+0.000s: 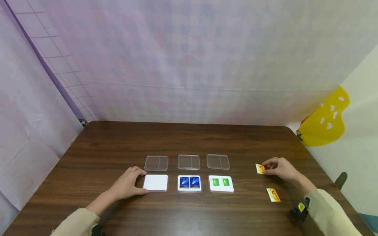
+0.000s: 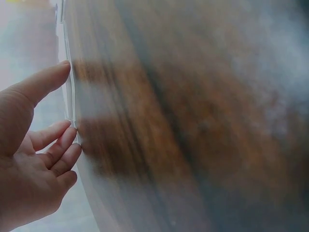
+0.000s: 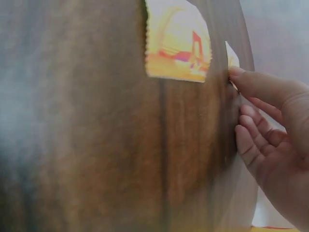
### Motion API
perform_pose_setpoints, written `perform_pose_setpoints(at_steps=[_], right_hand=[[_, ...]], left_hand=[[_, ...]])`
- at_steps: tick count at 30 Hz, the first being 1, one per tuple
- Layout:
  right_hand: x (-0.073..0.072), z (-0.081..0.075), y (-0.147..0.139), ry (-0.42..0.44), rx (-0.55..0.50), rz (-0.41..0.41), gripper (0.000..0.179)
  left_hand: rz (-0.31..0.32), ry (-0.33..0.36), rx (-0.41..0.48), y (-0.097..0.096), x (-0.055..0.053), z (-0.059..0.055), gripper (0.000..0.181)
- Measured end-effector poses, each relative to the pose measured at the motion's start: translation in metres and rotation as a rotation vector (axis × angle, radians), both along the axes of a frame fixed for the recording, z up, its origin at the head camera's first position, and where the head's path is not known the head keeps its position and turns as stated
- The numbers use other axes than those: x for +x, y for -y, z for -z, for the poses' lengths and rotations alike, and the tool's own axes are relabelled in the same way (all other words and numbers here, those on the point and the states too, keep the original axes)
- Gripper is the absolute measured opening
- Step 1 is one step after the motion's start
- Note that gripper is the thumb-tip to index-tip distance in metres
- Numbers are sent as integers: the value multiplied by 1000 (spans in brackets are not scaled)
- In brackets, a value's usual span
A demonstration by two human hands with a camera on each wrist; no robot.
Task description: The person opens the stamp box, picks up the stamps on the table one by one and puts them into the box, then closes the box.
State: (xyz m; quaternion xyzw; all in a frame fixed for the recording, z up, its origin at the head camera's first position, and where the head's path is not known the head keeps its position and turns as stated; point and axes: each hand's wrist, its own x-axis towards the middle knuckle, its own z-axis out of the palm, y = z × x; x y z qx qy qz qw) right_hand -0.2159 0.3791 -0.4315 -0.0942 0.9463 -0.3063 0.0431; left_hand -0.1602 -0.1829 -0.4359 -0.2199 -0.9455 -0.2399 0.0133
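On the left, a small flat case with a white inside (image 1: 156, 182) lies on the dark wood table (image 1: 189, 213). My left hand (image 1: 126, 183) holds it at its left end, thumb at the near corner and fingers at the far one. In the left wrist view, the thumb and fingers (image 2: 62, 147) of that hand touch the case's clear edge (image 2: 71, 94). My right hand (image 1: 280, 168) pinches a small yellow packet (image 1: 260, 168) between thumb and fingers. Nearer me lies a second yellow packet (image 1: 273, 195), whose serrated edges show in the right wrist view.
Beside the white case sit a case with two blue packets (image 1: 189, 183) and one with two green pieces (image 1: 220, 183). Behind them lie three clear lids, left (image 1: 156, 163), middle (image 1: 188, 162) and right (image 1: 218, 162). A pale curtain (image 1: 189, 65) hangs beyond the table's back edge.
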Motion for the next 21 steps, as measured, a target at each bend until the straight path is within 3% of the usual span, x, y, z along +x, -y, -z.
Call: perform_pose_setpoints(at_steps=[5, 13, 21], right_hand=[[-5, -4, 2, 77, -21, -14, 30], [-8, -11, 6, 126, 14, -40, 27], [-4, -14, 11, 180, -25, 18, 28]], left_hand=[[-1, -8, -3, 0, 0, 0, 57], [-5, -20, 3, -1, 2, -2, 57], [-6, -26, -1, -1, 2, -3, 57]])
